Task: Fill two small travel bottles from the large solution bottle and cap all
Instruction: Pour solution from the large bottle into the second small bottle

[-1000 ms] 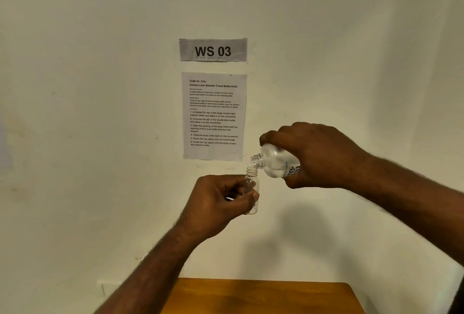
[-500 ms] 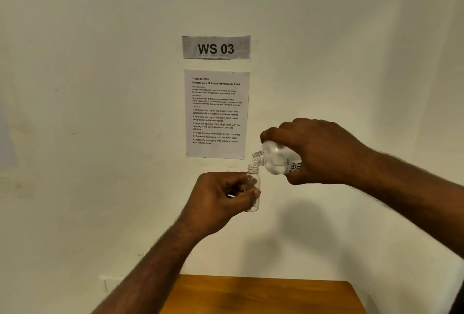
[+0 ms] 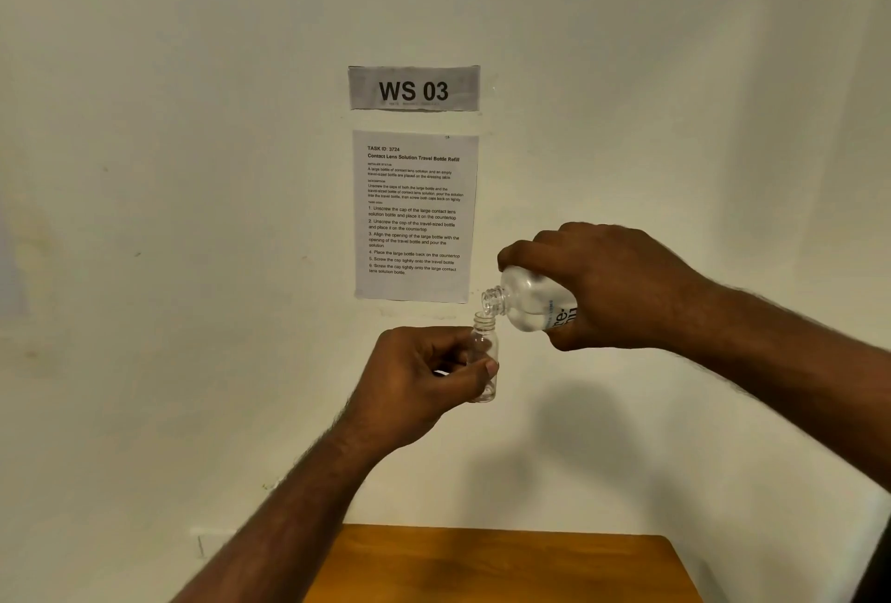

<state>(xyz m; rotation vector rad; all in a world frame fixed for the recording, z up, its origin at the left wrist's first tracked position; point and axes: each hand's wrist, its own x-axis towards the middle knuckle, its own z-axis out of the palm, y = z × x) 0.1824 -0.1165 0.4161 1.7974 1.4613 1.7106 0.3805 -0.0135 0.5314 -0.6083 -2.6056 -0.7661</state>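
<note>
My left hand (image 3: 424, 378) grips a small clear travel bottle (image 3: 483, 351), upright and uncapped, in front of the wall. My right hand (image 3: 612, 286) holds the large clear solution bottle (image 3: 528, 301) tipped to the left, its open neck just above the small bottle's mouth. Clear liquid lies in the lower side of the large bottle. A little liquid sits at the bottom of the small bottle. No caps and no second travel bottle are in view.
A wooden table top (image 3: 506, 564) shows at the bottom edge, well below both hands. On the white wall behind hang a "WS 03" sign (image 3: 413, 88) and a printed instruction sheet (image 3: 414, 216).
Both hands and bottles hold nearly the same pose. The view has shifted slightly, so the wall signs sit a touch lower left than half a second ago.
</note>
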